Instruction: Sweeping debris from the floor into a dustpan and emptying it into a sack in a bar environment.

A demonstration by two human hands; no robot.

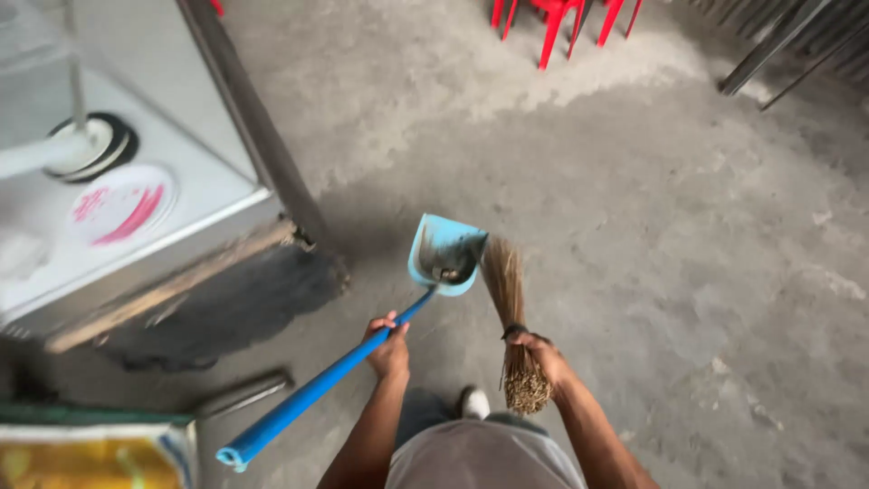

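My left hand [389,346] grips the long blue handle [312,389] of a light blue dustpan [444,255] that rests on the concrete floor ahead of me. Some dark debris lies inside the pan. My right hand [536,351] holds a short bundled stick broom [507,299] near its bound end. The broom's bristle tips touch the right edge of the dustpan. My shoe [472,402] shows just below both hands.
A metal-framed glass cabinet [244,118] stands at the left, with round plates [122,204] inside. Red plastic chair legs [552,23] are at the top. Metal poles [778,45] lean at the top right. A yellow sack [90,457] sits at the bottom left.
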